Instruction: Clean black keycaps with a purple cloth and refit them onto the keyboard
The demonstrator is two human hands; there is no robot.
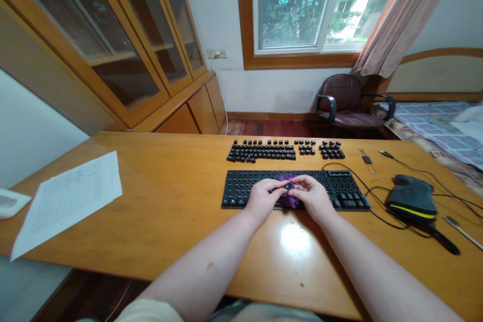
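My left hand [265,196] and my right hand [313,197] meet over the middle of a black keyboard [241,186]. Between the pinched fingertips of both is a small dark keycap [288,186], wrapped partly in a purple cloth [290,200] that hangs down over the keys. Which fingers press the cap and which only the cloth is hard to make out. Much of the keyboard shows bare key switches, while caps remain on the number pad [347,198] and along the lower left. Loose black keycaps [262,152] lie in keyboard-like rows behind it.
Right of the keyboard are cables, a grey cloth mitt [412,197] with a yellow stripe, a white-handled brush [462,231] and a small keycap puller [367,160]. Papers [71,198] lie at the desk's left, beside a white device [11,202]. A chair [343,100] stands beyond the desk.
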